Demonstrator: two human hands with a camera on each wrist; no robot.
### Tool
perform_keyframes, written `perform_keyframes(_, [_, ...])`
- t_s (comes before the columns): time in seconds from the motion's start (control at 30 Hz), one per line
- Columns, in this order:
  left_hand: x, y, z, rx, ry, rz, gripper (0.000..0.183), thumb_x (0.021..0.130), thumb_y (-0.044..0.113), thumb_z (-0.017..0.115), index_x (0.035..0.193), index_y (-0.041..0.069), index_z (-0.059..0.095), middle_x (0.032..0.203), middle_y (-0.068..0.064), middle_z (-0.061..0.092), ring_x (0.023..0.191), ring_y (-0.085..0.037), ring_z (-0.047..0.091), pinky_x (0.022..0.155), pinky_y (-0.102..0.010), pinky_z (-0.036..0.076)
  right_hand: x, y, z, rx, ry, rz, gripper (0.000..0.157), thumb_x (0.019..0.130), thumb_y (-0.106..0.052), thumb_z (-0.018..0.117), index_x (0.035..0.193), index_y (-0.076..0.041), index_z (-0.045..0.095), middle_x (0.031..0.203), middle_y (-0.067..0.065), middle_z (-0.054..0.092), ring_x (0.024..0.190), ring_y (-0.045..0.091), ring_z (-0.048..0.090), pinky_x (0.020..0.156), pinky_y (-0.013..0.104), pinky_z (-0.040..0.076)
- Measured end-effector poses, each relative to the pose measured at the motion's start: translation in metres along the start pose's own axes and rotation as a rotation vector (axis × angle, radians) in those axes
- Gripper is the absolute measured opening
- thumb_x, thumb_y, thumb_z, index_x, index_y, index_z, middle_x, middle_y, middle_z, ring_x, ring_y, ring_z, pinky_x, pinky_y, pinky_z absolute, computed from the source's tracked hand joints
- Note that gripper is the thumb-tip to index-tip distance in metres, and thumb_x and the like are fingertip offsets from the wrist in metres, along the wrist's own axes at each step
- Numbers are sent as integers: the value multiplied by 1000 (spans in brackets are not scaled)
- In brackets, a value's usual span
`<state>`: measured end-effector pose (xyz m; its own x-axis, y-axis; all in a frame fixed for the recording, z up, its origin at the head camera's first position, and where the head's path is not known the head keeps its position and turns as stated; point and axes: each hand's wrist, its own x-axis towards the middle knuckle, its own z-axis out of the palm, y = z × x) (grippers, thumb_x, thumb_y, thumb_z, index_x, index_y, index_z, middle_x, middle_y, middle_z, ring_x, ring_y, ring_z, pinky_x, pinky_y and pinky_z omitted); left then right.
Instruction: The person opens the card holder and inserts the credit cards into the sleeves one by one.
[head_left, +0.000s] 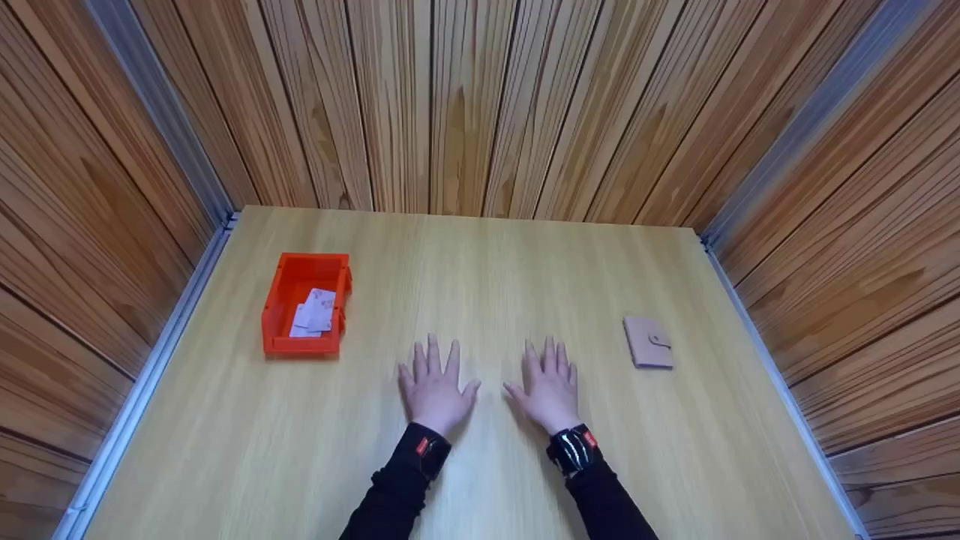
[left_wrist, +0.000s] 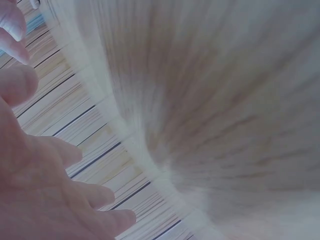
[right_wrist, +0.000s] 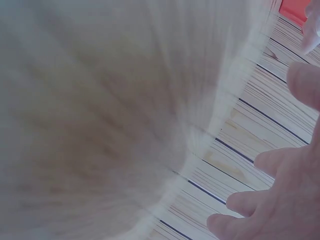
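Observation:
Palm down on the wooden table, my left hand has its fingers spread and straight. My right hand lies the same way a short distance to its right, and neither hand holds anything. An orange-red bin stands to the left, beyond the left hand, with several pale printed paper pieces inside. On the right lies a small pinkish wallet with a snap strap, apart from the right hand. In the left wrist view the left hand shows at the left edge; the right wrist view shows the right hand.
Wood-plank walls enclose the table at the back and both sides. Metal rails run along its side edges. Black bands circle both wrists, over dark sleeves.

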<state>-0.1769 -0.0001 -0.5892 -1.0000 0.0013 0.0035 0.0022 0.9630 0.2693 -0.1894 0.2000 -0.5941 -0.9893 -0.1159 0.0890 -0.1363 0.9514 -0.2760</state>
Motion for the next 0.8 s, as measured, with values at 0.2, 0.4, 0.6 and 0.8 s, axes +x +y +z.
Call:
perform_keyframes(0.2, [0, 0, -1, 6, 14, -7, 79, 92, 65, 50, 157, 26, 28, 163, -17, 13, 147, -41, 12, 111, -67, 10, 2, -1, -1, 5, -3, -3, 86, 87, -52, 68, 152, -7, 35, 157, 30, 17, 144, 48, 14, 111, 66, 15])
perform_keyframes(0.4, [2, 2, 0, -13, 28, -8, 79, 91, 65, 52, 156, 26, 31, 163, -17, 14, 147, -41, 12, 111, -67, 11, 3, -1, -3, 2, -7, 0, 87, 88, -54, 66, 154, -8, 33, 158, 29, 16, 145, 48, 14, 112, 65, 14])
perform_keyframes(0.6, [1, 9, 0, -36, 7, -7, 80, 91, 65, 52, 157, 26, 29, 162, -17, 14, 147, -42, 13, 111, -66, 13, 1, 7, -8, 19, 5, -8, 85, 88, -50, 68, 152, -6, 35, 157, 30, 19, 144, 49, 15, 111, 66, 15])
perform_keyframes(0.8, [0, 24, 0, -94, -15, 45, 80, 91, 61, 55, 156, 22, 30, 162, -19, 15, 146, -43, 15, 111, -66, 15, -1, 29, -17, 26, 46, 12, 84, 88, -45, 70, 152, -4, 35, 156, 30, 22, 143, 48, 19, 112, 64, 16])
